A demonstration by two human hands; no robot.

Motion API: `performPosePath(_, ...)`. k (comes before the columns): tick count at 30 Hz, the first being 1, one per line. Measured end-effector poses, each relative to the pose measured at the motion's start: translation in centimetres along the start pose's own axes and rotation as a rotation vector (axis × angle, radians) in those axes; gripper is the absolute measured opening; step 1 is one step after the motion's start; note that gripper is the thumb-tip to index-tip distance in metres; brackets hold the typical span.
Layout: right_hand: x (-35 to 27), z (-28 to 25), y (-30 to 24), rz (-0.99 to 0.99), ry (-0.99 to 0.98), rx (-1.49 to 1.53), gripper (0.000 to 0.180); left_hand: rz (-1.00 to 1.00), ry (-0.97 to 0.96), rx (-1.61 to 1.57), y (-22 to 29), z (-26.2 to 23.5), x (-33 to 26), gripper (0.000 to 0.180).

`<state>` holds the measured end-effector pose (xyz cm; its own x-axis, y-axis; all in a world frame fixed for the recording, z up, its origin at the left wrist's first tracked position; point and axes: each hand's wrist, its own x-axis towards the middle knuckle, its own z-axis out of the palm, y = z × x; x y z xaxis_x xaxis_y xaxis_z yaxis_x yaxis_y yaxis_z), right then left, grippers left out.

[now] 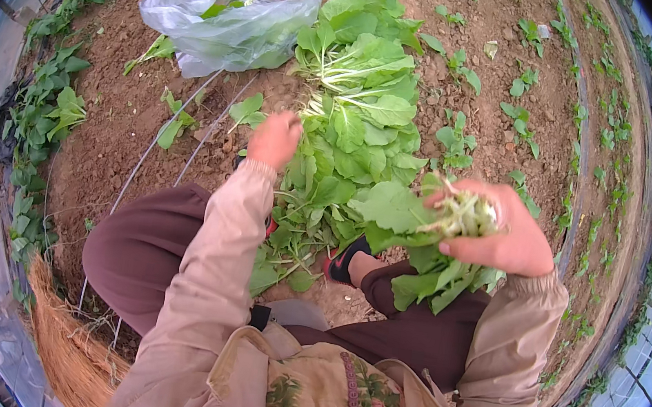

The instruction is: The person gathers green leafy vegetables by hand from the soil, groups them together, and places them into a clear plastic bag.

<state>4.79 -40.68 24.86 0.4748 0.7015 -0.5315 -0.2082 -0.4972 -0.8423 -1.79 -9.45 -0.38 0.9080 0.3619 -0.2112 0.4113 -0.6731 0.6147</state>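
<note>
My right hand [499, 230] grips a bunch of leafy greens [420, 241] by the pale stems and roots, with the leaves hanging down over my right knee. My left hand [275, 139] reaches forward, fingers curled, touching the left edge of a pile of cut greens [359, 109] that lies on the brown soil in front of me. Whether the left hand grips any stems is hidden by the hand itself. I squat with my knees apart, a dark shoe [345, 259] showing between them.
A clear plastic bag [232, 6] with some greens inside lies on the soil at the back left. Small seedlings [454, 138] dot the bed to the right. Thin irrigation lines [157, 144] cross the soil. Straw [65, 342] lies at lower left; leafy weeds line the left border.
</note>
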Motion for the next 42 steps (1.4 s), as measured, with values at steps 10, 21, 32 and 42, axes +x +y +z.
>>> performPosePath(10, 1.2, -0.9, 1.5, -0.215, 0.026, -0.364, 0.034, 0.066, 0.17, 0.027, -1.7, 7.6, 13.3, 0.024)
performPosePath(21, 2.6, 0.3, 1.2, -0.414, 0.337, -0.4, 0.028, 0.323, -0.031, -0.203, 11.7, -7.0, 0.7, 0.013)
performPosePath(32, 3.1, 3.0, 0.7, -0.581, 0.306, -0.611, 0.035, 0.262, -0.283, -0.664, 17.8, -14.1, -8.6, 0.009)
performPosePath(42, 1.0, 2.9, -0.4, -0.505, -0.161, 0.263, 0.046, 0.41, -0.287, -0.843, 18.3, -13.5, -10.0, 0.019)
